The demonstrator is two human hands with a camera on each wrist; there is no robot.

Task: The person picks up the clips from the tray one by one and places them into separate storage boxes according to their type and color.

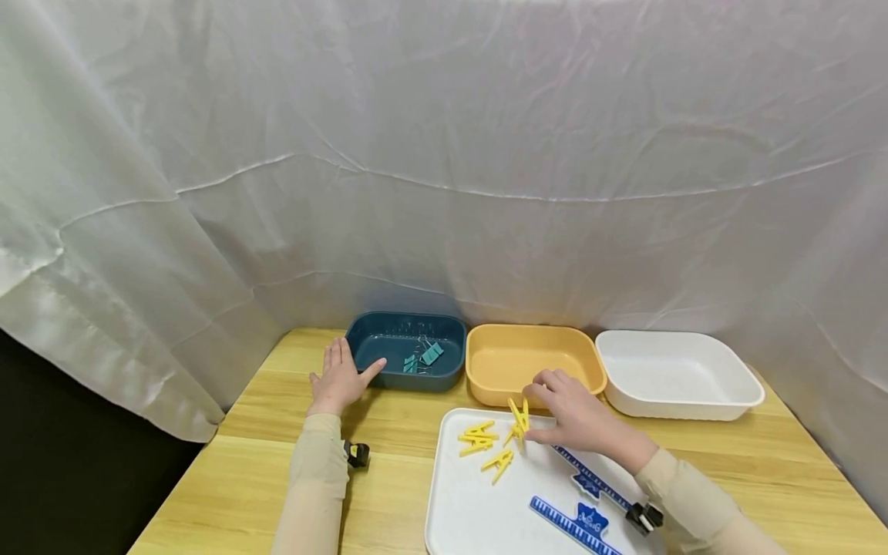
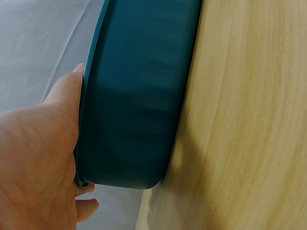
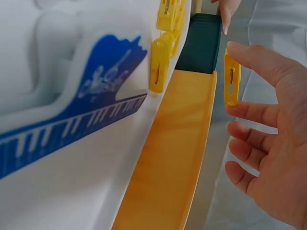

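In the right wrist view, a yellow clothespin (image 3: 232, 79) is pinched between the thumb and index finger of my right hand (image 1: 572, 412). Its other fingers are bent and hold nothing. This hand is above the far edge of the white tray (image 1: 472, 516), where several more yellow clothespins (image 1: 498, 465) lie. My left hand (image 1: 340, 379) rests at the near left corner of the dark teal bin (image 1: 409, 381), thumb over the rim and fingers fairly straight along the side. Teal binder clips (image 1: 432, 354) lie inside that bin.
A yellow-orange bin (image 1: 502, 354) and a white bin (image 1: 676, 366) stand right of the teal one along the back. Two blue piano-patterned ruler-like clips (image 1: 572, 528) lie on the tray. Behind the wooden table (image 1: 229, 470) hangs a pale curtain (image 1: 444, 154).
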